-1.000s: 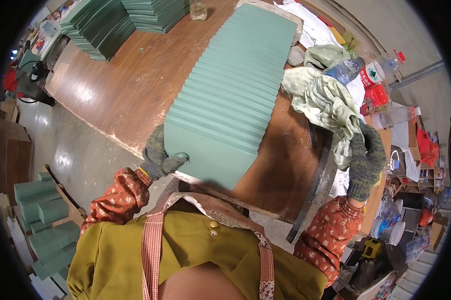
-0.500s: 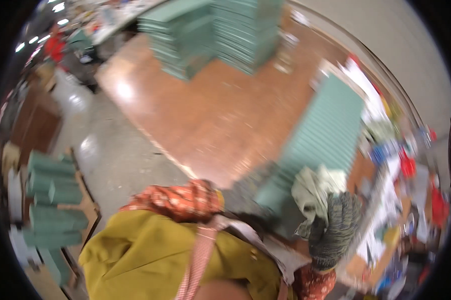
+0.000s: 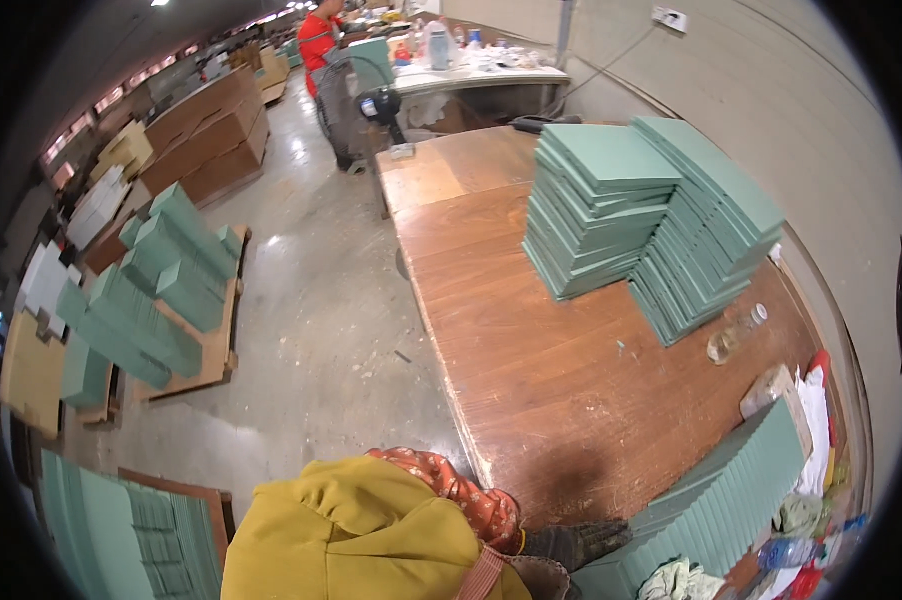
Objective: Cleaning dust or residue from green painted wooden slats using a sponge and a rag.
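Note:
My left hand [image 3: 574, 545], in a dark work glove with a red patterned sleeve, lies at the near edge of the brown wooden table [image 3: 531, 340]. Its fingers stretch flat toward the near end of a fanned row of green sheets [image 3: 736, 490] and just reach it. I see nothing gripped in the glove. A crumpled pale cloth [image 3: 683, 580] sits beside that row at the bottom edge. My right hand is out of the picture. My yellow top fills the lower middle.
Two tall stacks of green sheets [image 3: 601, 210] stand at the table's far right, with a glass bottle [image 3: 733, 335] lying near them. On the floor to the left, pallets [image 3: 211, 350] carry more green stacks. A person in red [image 3: 321, 35] works at a far bench.
The view has swung left, from over the fanned sheets to the table and floor. My right hand with the cloth has left the picture. My left hand stays at the row's near end.

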The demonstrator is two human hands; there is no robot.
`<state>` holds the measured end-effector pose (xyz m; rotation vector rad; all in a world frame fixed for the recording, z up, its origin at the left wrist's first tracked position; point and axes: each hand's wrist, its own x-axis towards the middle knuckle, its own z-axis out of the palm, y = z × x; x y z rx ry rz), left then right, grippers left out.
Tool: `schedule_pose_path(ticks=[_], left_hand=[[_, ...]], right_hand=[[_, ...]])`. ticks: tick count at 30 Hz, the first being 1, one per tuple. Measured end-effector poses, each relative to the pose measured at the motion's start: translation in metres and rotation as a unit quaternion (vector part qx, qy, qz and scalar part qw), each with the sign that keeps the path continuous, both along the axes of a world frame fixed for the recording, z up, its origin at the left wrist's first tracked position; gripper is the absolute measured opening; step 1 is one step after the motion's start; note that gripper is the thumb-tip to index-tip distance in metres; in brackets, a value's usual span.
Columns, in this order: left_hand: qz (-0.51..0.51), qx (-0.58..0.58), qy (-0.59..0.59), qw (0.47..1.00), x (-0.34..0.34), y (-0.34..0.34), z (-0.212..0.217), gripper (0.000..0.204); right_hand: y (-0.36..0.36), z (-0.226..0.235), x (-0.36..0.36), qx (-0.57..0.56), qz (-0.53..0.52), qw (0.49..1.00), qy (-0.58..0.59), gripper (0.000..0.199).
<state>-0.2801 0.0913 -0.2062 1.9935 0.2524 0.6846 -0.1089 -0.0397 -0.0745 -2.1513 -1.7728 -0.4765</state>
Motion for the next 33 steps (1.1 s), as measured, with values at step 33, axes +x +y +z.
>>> schedule_pose_path(ticks=[33], left_hand=[[0.142, 0.077, 0.010, 0.987, 0.020, 0.017, 0.024, 0.079]], right_hand=[[0.068, 0.001, -0.081, 0.061, 0.259, 0.964, -0.023, 0.038]])
